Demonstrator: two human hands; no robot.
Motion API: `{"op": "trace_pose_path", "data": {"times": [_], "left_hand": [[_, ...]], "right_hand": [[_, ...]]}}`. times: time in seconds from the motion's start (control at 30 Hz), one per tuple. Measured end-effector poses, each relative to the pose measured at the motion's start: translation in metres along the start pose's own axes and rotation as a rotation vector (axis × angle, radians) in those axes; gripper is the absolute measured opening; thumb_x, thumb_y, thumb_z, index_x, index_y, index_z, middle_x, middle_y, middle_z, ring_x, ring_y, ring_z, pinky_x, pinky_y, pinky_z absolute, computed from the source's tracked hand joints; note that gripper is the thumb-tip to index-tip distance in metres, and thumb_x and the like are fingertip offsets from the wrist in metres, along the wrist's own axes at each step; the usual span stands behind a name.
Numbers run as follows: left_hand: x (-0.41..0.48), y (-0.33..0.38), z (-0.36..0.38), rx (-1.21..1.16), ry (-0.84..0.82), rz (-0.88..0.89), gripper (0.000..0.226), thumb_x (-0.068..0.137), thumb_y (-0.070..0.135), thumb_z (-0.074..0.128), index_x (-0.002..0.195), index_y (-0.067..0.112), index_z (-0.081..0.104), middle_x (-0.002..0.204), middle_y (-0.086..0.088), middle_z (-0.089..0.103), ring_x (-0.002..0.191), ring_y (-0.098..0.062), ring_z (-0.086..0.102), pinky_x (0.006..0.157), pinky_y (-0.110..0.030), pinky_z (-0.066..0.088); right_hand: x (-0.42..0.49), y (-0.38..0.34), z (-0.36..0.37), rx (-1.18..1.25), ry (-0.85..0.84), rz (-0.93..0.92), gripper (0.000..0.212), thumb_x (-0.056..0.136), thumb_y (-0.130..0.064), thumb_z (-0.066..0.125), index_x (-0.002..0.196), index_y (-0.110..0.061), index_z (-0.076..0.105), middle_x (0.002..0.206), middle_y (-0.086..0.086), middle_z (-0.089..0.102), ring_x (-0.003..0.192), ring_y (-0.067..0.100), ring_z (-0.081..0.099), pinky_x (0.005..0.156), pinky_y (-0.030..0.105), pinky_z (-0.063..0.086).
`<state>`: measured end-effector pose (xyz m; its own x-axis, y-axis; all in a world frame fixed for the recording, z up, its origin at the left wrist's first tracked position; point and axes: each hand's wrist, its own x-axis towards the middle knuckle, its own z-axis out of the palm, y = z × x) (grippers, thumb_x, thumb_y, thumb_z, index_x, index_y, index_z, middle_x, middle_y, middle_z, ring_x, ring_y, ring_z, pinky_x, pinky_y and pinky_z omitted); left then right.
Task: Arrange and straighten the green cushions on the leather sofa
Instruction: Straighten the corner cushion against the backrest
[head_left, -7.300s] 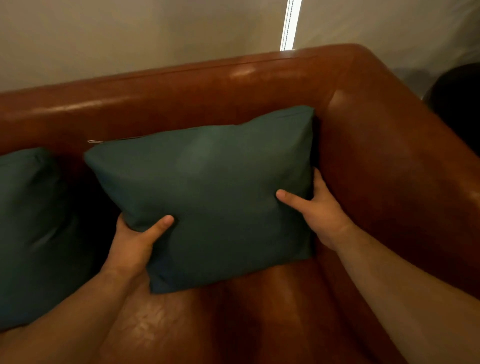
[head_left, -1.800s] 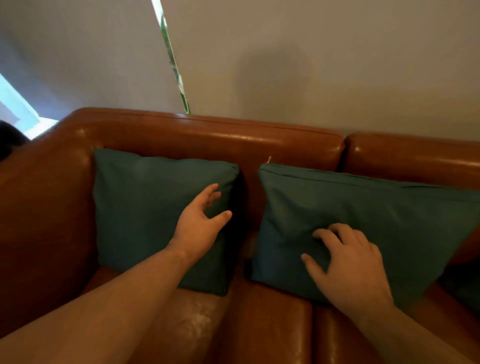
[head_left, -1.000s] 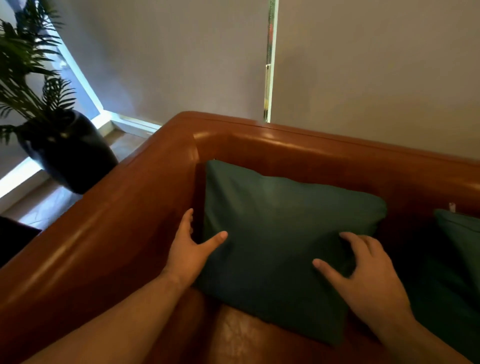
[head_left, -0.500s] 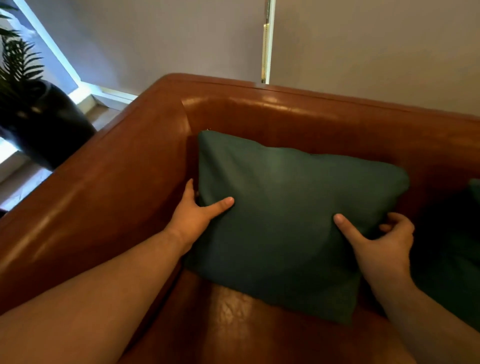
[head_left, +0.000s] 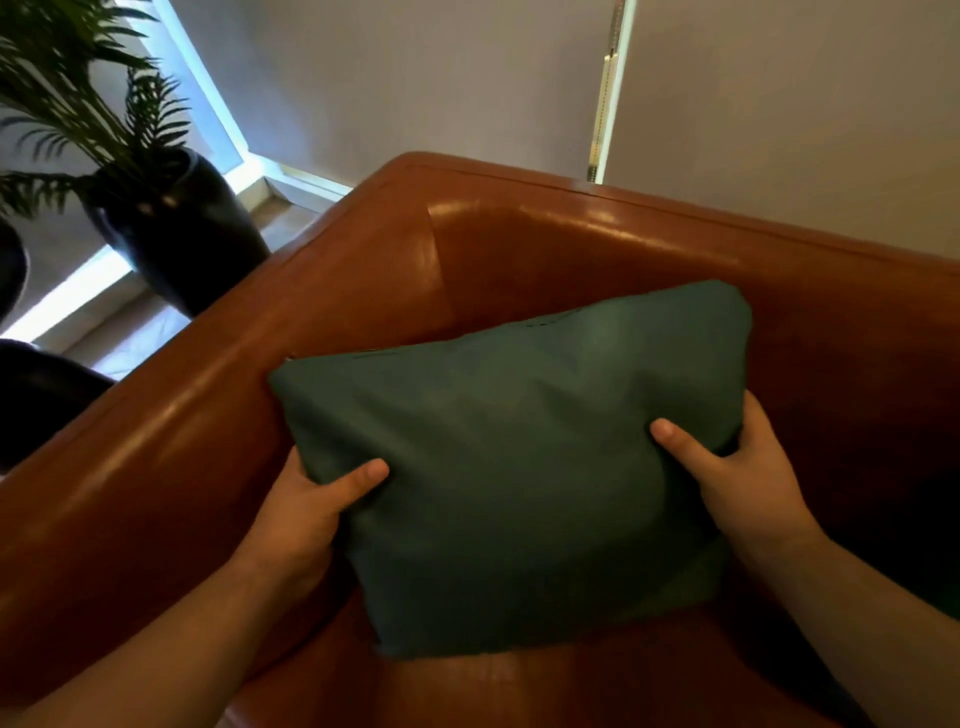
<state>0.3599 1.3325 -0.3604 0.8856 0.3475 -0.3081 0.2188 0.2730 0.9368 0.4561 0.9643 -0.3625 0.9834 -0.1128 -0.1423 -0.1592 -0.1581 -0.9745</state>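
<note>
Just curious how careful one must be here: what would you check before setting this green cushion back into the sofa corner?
1. Left hand grips the left edge of the green cushion: ok.
2. Right hand grips its right edge: ok.
3. Cushion level: not ok, its right corner sits higher.
4. Bottom edge resting on the leather sofa seat: cannot tell.
5. Potted plant out of the way: ok, it stands beyond the armrest.

A lounge: leather sofa (head_left: 571, 249), potted palm (head_left: 156, 218), plain wall (head_left: 415, 78).
</note>
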Motion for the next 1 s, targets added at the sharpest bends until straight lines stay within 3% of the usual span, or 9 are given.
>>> {"op": "trace_pose_path", "data": {"times": [0.1,0.27,0.43,0.5,0.57,0.7,0.8,0.87,1.0], "left_hand": [[-0.004,0.006,-0.022,0.026,0.156,0.134,0.069,0.074,0.024,0.088,0.138,0.024,0.063,0.133,-0.004,0.075,0.120,-0.024,0.074,0.099,-0.046,0.061],[0.004,0.012,-0.032,0.206,0.390,0.231,0.024,0.094,0.025,0.077,0.117,0.021,0.074,0.115,0.008,0.081,0.106,-0.009,0.077,0.087,-0.020,0.062],[-0.003,0.009,-0.020,0.432,0.545,0.276,0.024,0.101,0.032,0.071,0.123,0.023,0.065,0.107,0.016,0.075,0.100,0.001,0.071,0.089,-0.022,0.054],[-0.015,0.010,-0.012,0.550,0.636,0.316,0.030,0.101,0.033,0.070,0.128,0.025,0.060,0.108,0.018,0.068,0.093,0.008,0.065,0.086,-0.020,0.049],[-0.027,0.014,0.003,0.612,0.675,0.363,0.043,0.100,0.028,0.072,0.139,0.022,0.056,0.121,0.012,0.065,0.093,0.010,0.061,0.089,-0.019,0.048],[-0.053,0.017,0.046,0.670,0.541,0.386,0.080,0.090,0.022,0.081,0.160,0.019,0.041,0.154,0.005,0.055,0.130,0.009,0.053,0.107,-0.008,0.042],[-0.076,0.011,0.074,0.972,0.472,0.625,0.090,0.094,0.033,0.075,0.168,0.015,0.027,0.178,-0.011,0.013,0.165,-0.021,0.011,0.133,-0.041,0.018],[-0.084,-0.002,0.092,1.174,0.206,0.881,0.078,0.091,0.035,0.068,0.162,0.019,0.041,0.177,-0.013,0.017,0.166,-0.035,0.008,0.132,-0.057,0.012],[-0.060,-0.025,0.109,1.572,-0.300,1.150,0.065,0.086,0.042,0.074,0.148,0.026,0.061,0.174,-0.006,0.032,0.164,-0.035,0.016,0.128,-0.068,0.010]], "right_hand": [[0.028,-0.018,0.028,-0.039,-0.059,-0.109,0.075,0.053,-0.084,0.088,0.119,-0.078,0.053,0.126,-0.033,0.070,0.115,-0.006,0.068,0.097,0.034,0.054],[0.058,-0.018,0.057,-0.087,-0.169,-0.124,0.083,0.057,-0.085,0.083,0.133,-0.071,0.049,0.129,-0.032,0.068,0.121,-0.001,0.065,0.110,0.042,0.051],[0.057,-0.015,0.066,-0.179,-0.133,-0.137,0.061,0.067,-0.077,0.078,0.110,-0.089,0.037,0.111,-0.052,0.061,0.099,-0.029,0.057,0.084,0.007,0.044],[0.056,-0.017,0.067,-0.223,-0.114,-0.153,0.064,0.071,-0.077,0.079,0.120,-0.082,0.039,0.119,-0.043,0.062,0.104,-0.022,0.058,0.087,0.010,0.044],[0.057,-0.013,0.067,-0.251,-0.103,-0.180,0.077,0.074,-0.077,0.078,0.140,-0.065,0.041,0.135,-0.027,0.061,0.117,-0.002,0.060,0.098,0.026,0.046],[0.060,-0.006,0.062,-0.348,-0.055,-0.157,0.097,0.067,-0.090,0.068,0.150,-0.046,0.041,0.141,-0.010,0.062,0.126,0.020,0.061,0.095,0.038,0.049],[0.059,-0.003,0.063,-0.393,-0.020,-0.133,0.102,0.063,-0.095,0.063,0.149,-0.042,0.043,0.138,-0.006,0.065,0.125,0.024,0.063,0.094,0.039,0.051],[0.061,0.000,0.065,-0.392,-0.019,-0.128,0.103,0.064,-0.095,0.063,0.150,-0.042,0.043,0.139,-0.006,0.065,0.125,0.024,0.063,0.094,0.039,0.051],[0.062,0.006,0.061,-0.336,-0.064,-0.133,0.094,0.071,-0.090,0.060,0.150,-0.042,0.043,0.145,-0.006,0.062,0.132,0.021,0.059,0.111,0.047,0.049]]}}
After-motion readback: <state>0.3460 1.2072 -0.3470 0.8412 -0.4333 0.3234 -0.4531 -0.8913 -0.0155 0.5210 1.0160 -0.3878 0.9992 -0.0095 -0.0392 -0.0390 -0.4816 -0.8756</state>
